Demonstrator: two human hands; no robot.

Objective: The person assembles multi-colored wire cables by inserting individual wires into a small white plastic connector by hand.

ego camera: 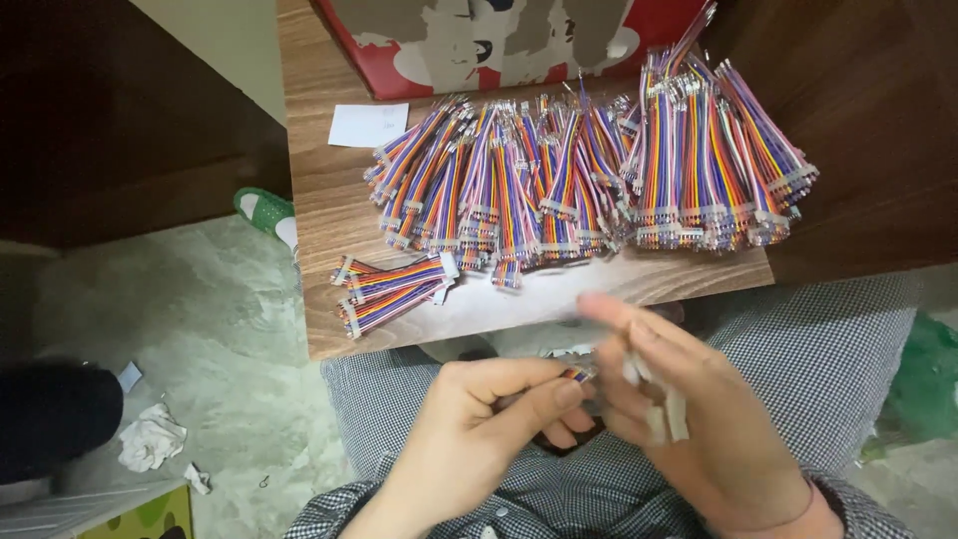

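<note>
Your hands are over your lap, just off the table (329, 200) front edge; bare wood strip btwn that edge and the cable pile (589, 170), floor open to your left. Red box (499, 45) sits at the back edge, white paper slip (367, 125) beside it, left of the pile. Small bundle (391, 289) lies apart, front-left, long axis left-right, tilted. Left hand (479, 419) pinches a cable end (580, 373) w/ thumb and forefinger; only the tip shows, pointing right. Right hand (689, 409) is blurred, fingers curled around white bits, grip can't tell.
</note>
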